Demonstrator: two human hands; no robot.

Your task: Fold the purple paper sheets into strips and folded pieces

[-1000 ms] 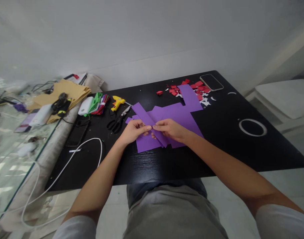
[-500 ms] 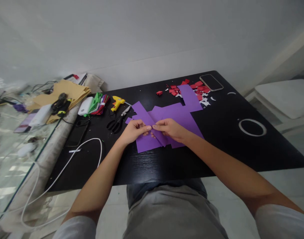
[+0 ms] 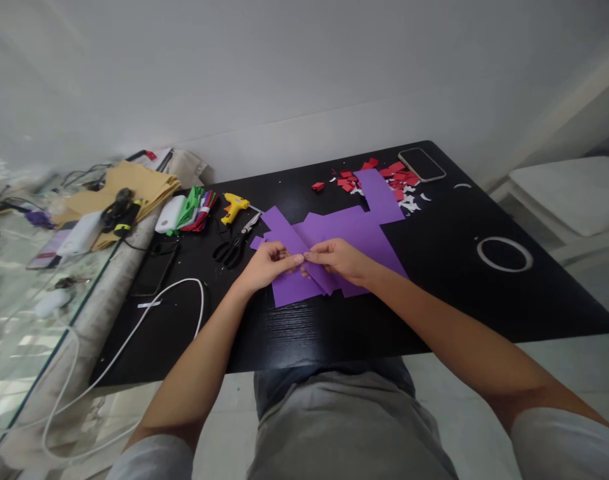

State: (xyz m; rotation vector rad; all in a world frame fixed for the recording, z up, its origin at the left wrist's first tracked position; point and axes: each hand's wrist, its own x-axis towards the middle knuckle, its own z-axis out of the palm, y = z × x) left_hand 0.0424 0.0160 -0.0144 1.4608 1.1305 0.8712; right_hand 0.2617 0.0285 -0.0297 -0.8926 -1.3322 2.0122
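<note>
A long strip of purple paper [image 3: 283, 229] slants between my two hands, raised over other purple sheets. My left hand [image 3: 269, 265] pinches its left edge near the middle, thumb on top and fingers underneath. From the other side my right hand [image 3: 342, 259] grips the same strip, and the two thumb tips almost meet on it. Beneath them lie larger purple sheets [image 3: 379, 247] with cut edges, partly covered by my hands. Another purple piece [image 3: 379, 197] rests farther back on the right, over red scraps.
Left of the paper lie black-handled scissors [image 3: 229, 252] and a yellow glue gun [image 3: 233, 207]. Red scraps [image 3: 344, 181], a phone [image 3: 422, 164] and a white ring [image 3: 504, 255] are to the right. A white cable [image 3: 184, 281] crosses the black table [image 3: 464, 293] at left.
Almost nothing differs. Both hands keep their pinch on the purple strip, with only a slight shift of the fingers and of the camera view.
</note>
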